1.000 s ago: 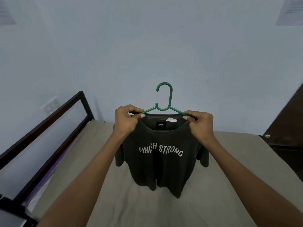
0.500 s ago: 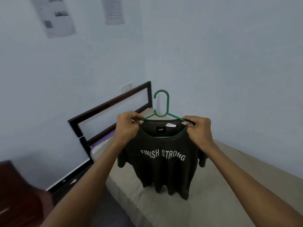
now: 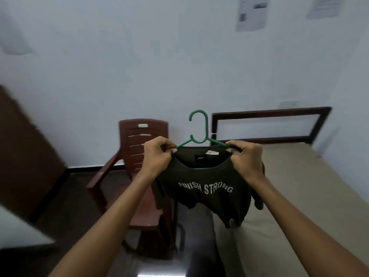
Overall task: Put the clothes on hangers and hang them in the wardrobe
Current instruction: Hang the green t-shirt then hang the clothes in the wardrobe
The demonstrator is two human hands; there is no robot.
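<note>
Both forearms reach out from the person's body, level with each other, and neither hand is the nearer one. The left hand pinches the left shoulder of the T-shirt together with the hanger arm under it, fingers curled tight. The right hand does the same on the right shoulder. Between them the green hanger runs side to side across the person's front, its long axis square to the line of sight, and its hook stands straight up, clear of both hands, with the opening turned left.

The shirt is already on the hanger, held in the air; it touches nothing below. Its hem hangs over the gap between the chair on the left and the near left edge of the bed on the right. The white label at the collar and the words FINISH STRONG face the person.

Farther off stand the dark bed frame and the pale wall with papers pinned up high. A dark brown panel leans into view at the far left edge; whether it belongs to the wardrobe I cannot tell. No rail is in sight, so I judge that carrying the shirt to the wardrobe is what remains, and one hand will have to free the hook.
</note>
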